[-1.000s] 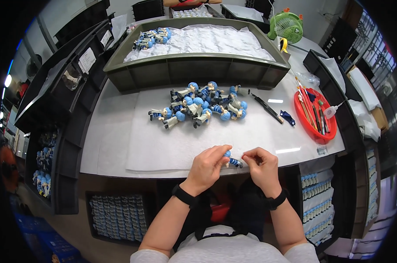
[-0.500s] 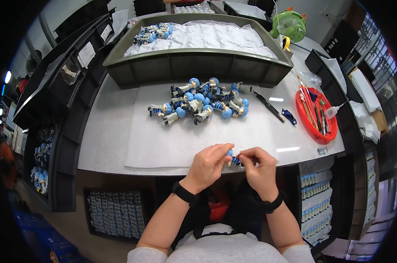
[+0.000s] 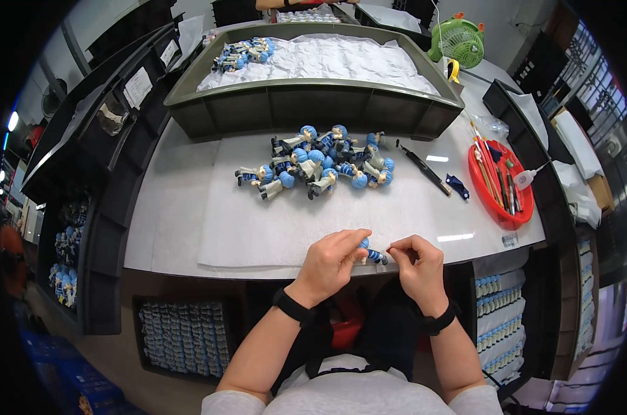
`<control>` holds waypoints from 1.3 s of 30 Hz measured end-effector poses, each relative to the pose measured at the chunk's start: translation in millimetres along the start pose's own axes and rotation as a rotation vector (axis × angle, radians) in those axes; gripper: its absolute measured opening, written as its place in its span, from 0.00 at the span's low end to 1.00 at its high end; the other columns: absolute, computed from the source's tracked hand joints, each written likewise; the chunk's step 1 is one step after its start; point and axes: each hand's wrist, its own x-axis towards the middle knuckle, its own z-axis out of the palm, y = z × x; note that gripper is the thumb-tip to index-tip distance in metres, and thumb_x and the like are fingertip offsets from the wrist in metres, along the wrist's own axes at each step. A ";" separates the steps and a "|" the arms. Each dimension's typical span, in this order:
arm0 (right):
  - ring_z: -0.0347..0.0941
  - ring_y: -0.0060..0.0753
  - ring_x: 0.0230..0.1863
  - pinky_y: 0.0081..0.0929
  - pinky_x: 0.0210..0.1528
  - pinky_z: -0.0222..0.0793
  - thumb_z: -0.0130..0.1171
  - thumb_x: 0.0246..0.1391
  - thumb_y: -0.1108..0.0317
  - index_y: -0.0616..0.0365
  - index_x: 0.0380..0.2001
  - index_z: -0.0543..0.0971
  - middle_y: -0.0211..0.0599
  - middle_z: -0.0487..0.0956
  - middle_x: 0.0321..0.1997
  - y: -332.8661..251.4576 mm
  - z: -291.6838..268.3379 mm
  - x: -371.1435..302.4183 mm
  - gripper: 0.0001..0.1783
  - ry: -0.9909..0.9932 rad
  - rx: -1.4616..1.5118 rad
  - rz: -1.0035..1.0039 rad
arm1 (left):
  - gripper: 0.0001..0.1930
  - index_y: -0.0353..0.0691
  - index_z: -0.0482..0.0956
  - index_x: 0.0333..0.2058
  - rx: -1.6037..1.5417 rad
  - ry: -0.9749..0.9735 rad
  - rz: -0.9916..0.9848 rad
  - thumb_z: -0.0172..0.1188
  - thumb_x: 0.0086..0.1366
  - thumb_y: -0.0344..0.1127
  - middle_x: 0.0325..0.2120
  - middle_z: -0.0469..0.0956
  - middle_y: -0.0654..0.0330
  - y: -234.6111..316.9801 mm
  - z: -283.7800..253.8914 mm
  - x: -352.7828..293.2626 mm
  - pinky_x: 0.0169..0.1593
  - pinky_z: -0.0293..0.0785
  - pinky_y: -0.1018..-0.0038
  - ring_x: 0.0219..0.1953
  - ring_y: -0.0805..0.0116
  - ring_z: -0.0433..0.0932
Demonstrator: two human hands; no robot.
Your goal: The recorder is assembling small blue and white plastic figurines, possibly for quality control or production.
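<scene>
While the left hand point(image 3: 327, 266) grips a blue-haired figure point(image 3: 376, 255) at the near edge of the tabletop point(image 3: 162, 228), the right hand point(image 3: 420, 266) has just eased away from its lower end, thumb and forefinger pinched together, on what I can't tell; the fiddly handling seems paused between touches, not finished.

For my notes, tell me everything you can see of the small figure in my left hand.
The small figure has light-blue hair, a blue striped middle and a dark foot end; it looks like painted plastic. It slants, held in the left hand, which hides part of it, near the front edge of the worktable, foot end rightward and lower in the picture. The right hand's fingertips are close to the foot end; contact is unclear. Finer detail is too small to tell.
</scene>
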 end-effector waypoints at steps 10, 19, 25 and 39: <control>0.72 0.23 0.21 0.18 0.25 0.66 0.58 0.44 0.81 0.66 0.24 0.76 0.38 0.77 0.21 0.7 1.4 -3.4 0.01 0.110 0.116 0.027 | 0.14 0.35 0.74 0.41 -0.008 -0.015 -0.010 0.58 0.54 0.30 0.31 0.77 0.52 2.2 0.2 0.0 0.34 0.72 0.69 0.31 0.55 0.76; 0.71 0.19 0.22 0.16 0.26 0.66 0.57 0.46 0.79 0.66 0.26 0.77 0.37 0.78 0.22 -2.5 11.3 -2.1 0.02 0.062 0.225 0.145 | 0.14 0.34 0.74 0.42 -0.013 -0.021 -0.003 0.58 0.55 0.27 0.31 0.76 0.51 3.5 -0.6 -1.4 0.34 0.72 0.72 0.31 0.57 0.76; 0.72 0.18 0.23 0.16 0.27 0.66 0.58 0.47 0.77 0.66 0.26 0.77 0.36 0.78 0.22 -0.5 13.6 2.6 0.03 0.033 0.200 0.177 | 0.15 0.35 0.74 0.42 -0.006 -0.011 0.019 0.59 0.54 0.27 0.32 0.77 0.51 4.4 0.3 -0.6 0.35 0.72 0.71 0.32 0.56 0.76; 0.73 0.22 0.21 0.18 0.25 0.67 0.57 0.45 0.79 0.66 0.24 0.77 0.39 0.78 0.21 -6.2 10.8 3.8 0.01 0.026 0.082 0.107 | 0.15 0.34 0.74 0.41 0.019 -0.007 0.017 0.59 0.53 0.26 0.31 0.76 0.50 3.8 1.8 -0.5 0.35 0.72 0.71 0.31 0.55 0.76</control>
